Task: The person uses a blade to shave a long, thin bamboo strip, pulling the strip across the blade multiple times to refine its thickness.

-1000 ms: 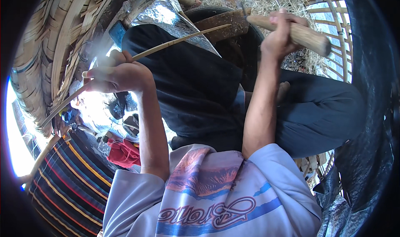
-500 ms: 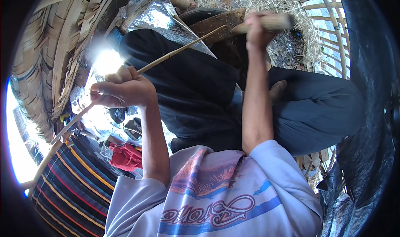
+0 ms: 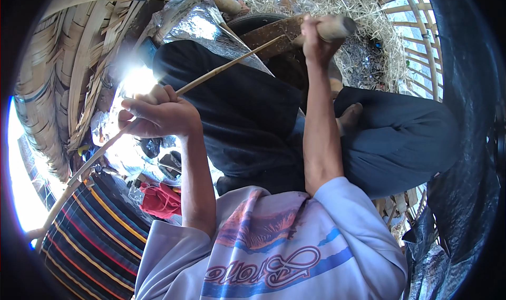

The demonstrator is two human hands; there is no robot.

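Observation:
A long thin wooden stick [image 3: 226, 66] slants across my lap, and my left hand [image 3: 161, 112] is closed round it. Its far tip lies at a brown wooden board [image 3: 271, 35] beyond my legs, while the near end reaches down to the left beside a striped cloth. Over the board's right side, my right hand [image 3: 319, 44] grips a thick, round wooden handle [image 3: 336, 28] whose blunt end points right. Its narrower left end lies close to the stick's tip; whether they touch, I cannot tell.
My crossed legs in dark trousers [image 3: 237, 105] fill the middle. Dry straw [image 3: 363, 15] lies at the far right, before a slatted bamboo wall [image 3: 427, 41]. At left are woven panels [image 3: 58, 78], a red cloth [image 3: 159, 200] and the striped cloth [image 3: 89, 236]. Dark plastic sheeting [image 3: 466, 121] hangs right.
My right hand has shifted slightly left and nearer with the wooden handle, which was blurred before. The stick and my left hand have barely moved.

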